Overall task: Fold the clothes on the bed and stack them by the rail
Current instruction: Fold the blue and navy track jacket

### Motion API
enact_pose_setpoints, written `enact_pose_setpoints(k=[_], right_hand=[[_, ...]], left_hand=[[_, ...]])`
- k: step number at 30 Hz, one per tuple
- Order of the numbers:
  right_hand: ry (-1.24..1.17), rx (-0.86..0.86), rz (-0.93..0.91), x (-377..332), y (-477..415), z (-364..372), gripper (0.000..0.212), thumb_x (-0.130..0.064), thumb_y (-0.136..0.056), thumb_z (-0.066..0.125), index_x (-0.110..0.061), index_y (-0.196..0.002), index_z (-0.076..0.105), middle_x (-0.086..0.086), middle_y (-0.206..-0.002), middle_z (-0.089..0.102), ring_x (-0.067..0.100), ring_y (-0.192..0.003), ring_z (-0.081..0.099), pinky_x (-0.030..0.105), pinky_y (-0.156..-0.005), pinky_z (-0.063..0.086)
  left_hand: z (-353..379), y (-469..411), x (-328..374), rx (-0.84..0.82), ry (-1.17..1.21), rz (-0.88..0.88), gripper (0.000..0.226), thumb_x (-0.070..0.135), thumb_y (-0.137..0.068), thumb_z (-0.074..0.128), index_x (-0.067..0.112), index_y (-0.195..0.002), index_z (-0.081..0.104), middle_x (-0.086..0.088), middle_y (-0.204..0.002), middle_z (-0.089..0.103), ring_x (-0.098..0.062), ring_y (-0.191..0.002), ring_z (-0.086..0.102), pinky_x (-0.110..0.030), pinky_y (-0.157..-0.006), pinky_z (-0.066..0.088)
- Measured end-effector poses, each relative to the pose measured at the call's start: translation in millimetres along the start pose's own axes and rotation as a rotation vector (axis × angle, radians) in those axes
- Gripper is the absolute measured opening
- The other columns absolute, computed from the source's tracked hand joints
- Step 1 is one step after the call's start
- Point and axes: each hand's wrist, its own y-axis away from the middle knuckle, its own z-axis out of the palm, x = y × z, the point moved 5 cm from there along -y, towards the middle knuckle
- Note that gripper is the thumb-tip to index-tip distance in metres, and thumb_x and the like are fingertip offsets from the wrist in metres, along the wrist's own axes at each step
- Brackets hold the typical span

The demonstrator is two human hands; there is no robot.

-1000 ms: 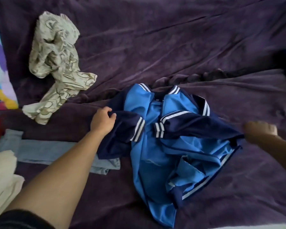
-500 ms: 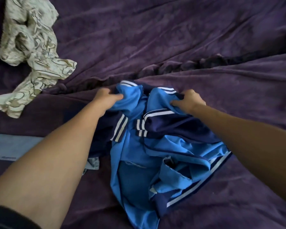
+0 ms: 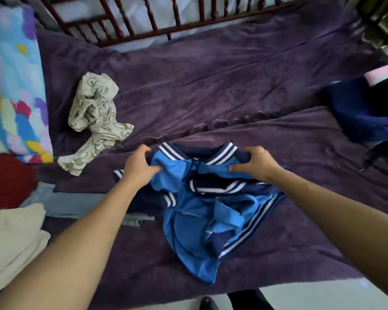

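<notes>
Field note: I see one blue shirt (image 3: 202, 204) mid-bed on the purple cover (image 3: 233, 86). It is crumpled, long axis running from rail (image 3: 143, 37) to near edge, collar toward the rail. Left hand (image 3: 141, 170) and right hand (image 3: 254, 164) each grip a shoulder by the collar, fingers curled into fabric. One patterned garment (image 3: 96, 117) lies loose to the left.

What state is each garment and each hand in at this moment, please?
blue shirt, crumpled, unfolded, held at the collar by both hands.
left hand, fingers gripping the shirt beside the collar.
right hand, fingers gripping the collar's other end.
patterned garment, crumpled, untouched.
grey-blue garment, lying flat.
cream garment, loosely heaped.
navy garment, bunched at far right.
</notes>
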Motion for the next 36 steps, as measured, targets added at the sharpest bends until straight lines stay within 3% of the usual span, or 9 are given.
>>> enact_pose_setpoints(k=[3, 5, 7, 12, 20, 25, 30, 33, 36], right_hand=[[-0.234, 0.005, -0.028, -7.9, 43.6, -4.9, 0.04, -0.043, -0.068, 0.083, -0.011, -0.066, 0.058, -0.007, -0.06, 0.049, 0.009, -0.059, 0.046, 0.029, -0.054, 0.037], [-0.33, 0.164, -0.102, -14.1, 68.2, -22.2, 0.04, -0.037, -0.074, 0.08, -0.004, -0.07, 0.056, -0.002, -0.062, 0.048, 0.01, -0.061, 0.043, 0.031, -0.056, 0.037], [-0.387, 0.298, -0.133, -17.1, 87.2, -45.4, 0.038, -0.034, -0.078, 0.077, -0.011, -0.065, 0.05, -0.004, -0.06, 0.046, 0.009, -0.059, 0.04, 0.032, -0.056, 0.036], [-0.453, 0.531, -0.068, 18.4, 104.9, -104.5, 0.03, -0.036, -0.082, 0.07, -0.011, -0.074, 0.054, -0.005, -0.064, 0.054, 0.007, -0.06, 0.044, 0.033, -0.061, 0.041], [-0.438, 0.742, 0.29, 191.9, 79.7, -184.8, 0.037, -0.045, -0.085, 0.064, -0.017, -0.07, 0.044, -0.007, -0.065, 0.055, 0.005, -0.062, 0.047, 0.032, -0.062, 0.032], [-0.37, 0.778, 0.531, 319.6, 66.6, -221.9, 0.034, -0.043, -0.086, 0.063, -0.017, -0.07, 0.047, -0.002, -0.069, 0.057, 0.028, -0.077, 0.056, 0.032, -0.069, 0.035], [0.045, 0.483, 0.767, 385.9, 47.5, -225.8, 0.037, -0.04, -0.086, 0.063, -0.016, -0.113, 0.054, 0.018, -0.115, 0.061, 0.038, -0.109, 0.054, 0.043, -0.087, 0.043], [0.327, 0.455, 0.554, 356.7, 15.3, -215.9, 0.047, -0.028, -0.081, 0.064, -0.017, -0.125, 0.052, 0.016, -0.123, 0.053, 0.038, -0.115, 0.046, 0.048, -0.09, 0.04], [0.38, 0.355, 0.224, 290.2, -32.4, -181.1, 0.037, -0.023, -0.083, 0.062, -0.016, -0.118, 0.058, 0.012, -0.116, 0.057, 0.036, -0.108, 0.049, 0.045, -0.083, 0.041]], left_hand=[[-37.3, 24.2, 24.9, 0.144, -0.063, 0.099, 0.039, 0.014, -0.076, 0.075, 0.011, -0.112, 0.061, -0.01, -0.108, 0.064, -0.029, -0.099, 0.059, -0.032, -0.079, 0.043], [-59.2, 34.8, 55.3, 0.23, -0.093, 0.17, 0.02, 0.009, -0.075, 0.069, 0.008, -0.094, 0.065, -0.011, -0.092, 0.067, -0.033, -0.089, 0.062, -0.034, -0.072, 0.045], [-72.5, 38.3, 95.3, 0.281, -0.124, 0.225, 0.009, 0.006, -0.073, 0.065, 0.007, -0.082, 0.064, -0.012, -0.079, 0.065, -0.034, -0.079, 0.061, -0.038, -0.065, 0.046], [-57.9, 30.3, 211.7, 0.309, -0.169, 0.396, 0.01, 0.001, -0.073, 0.061, 0.008, -0.081, 0.061, -0.009, -0.079, 0.061, -0.026, -0.072, 0.053, -0.033, -0.059, 0.037], [124.4, -33.4, 373.2, 0.075, -0.246, 0.537, 0.016, -0.006, -0.072, 0.053, 0.008, -0.079, 0.055, -0.007, -0.079, 0.059, -0.029, -0.077, 0.057, -0.032, -0.055, 0.036], [280.8, -66.5, 441.4, -0.162, -0.243, 0.558, 0.019, 0.001, -0.077, 0.058, 0.011, -0.093, 0.06, -0.01, -0.095, 0.063, -0.032, -0.09, 0.057, -0.034, -0.064, 0.038], [340.8, -94.7, 414.8, -0.342, -0.327, 0.506, 0.062, 0.032, -0.074, 0.077, 0.019, -0.128, 0.05, -0.011, -0.122, 0.051, -0.032, -0.114, 0.048, -0.044, -0.093, 0.043], [309.0, -109.0, 336.5, -0.284, -0.347, 0.308, 0.051, 0.03, -0.078, 0.074, 0.015, -0.123, 0.056, -0.014, -0.122, 0.054, -0.034, -0.115, 0.051, -0.043, -0.095, 0.044], [268.0, -93.7, 230.2, -0.326, -0.398, 0.0, 0.055, 0.038, -0.078, 0.074, 0.015, -0.125, 0.056, -0.012, -0.127, 0.056, -0.031, -0.116, 0.054, -0.041, -0.095, 0.046]])
